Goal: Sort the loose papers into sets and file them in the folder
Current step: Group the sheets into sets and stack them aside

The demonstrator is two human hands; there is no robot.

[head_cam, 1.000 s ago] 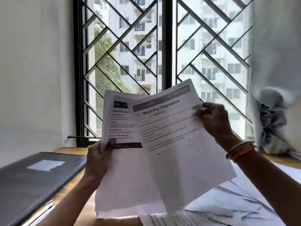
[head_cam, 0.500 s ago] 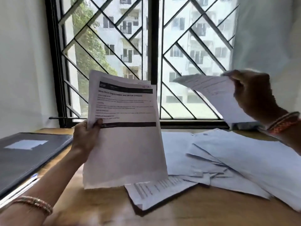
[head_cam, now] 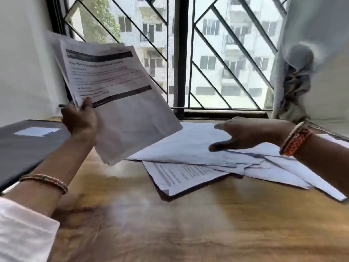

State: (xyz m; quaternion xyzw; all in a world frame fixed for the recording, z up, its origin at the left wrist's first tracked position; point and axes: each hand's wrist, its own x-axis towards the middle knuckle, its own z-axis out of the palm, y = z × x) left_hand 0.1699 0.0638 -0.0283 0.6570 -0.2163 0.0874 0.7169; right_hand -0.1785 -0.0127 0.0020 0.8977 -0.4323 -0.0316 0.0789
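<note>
Several sheets (head_cam: 120,103) are pinched only at one edge by the left hand (head_cam: 81,121), so they could easily be dropped; the right hand (head_cam: 251,135), fingers spread, empty, could scatter the loose pile (head_cam: 198,152).

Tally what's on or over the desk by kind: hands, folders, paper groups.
Hands: 2, left hand gripping the held papers, right hand open over the loose pile.
Folders: 1, the dark folder.
Paper groups: 2, held and loose; sheet count unclear.
Total: 5
</note>
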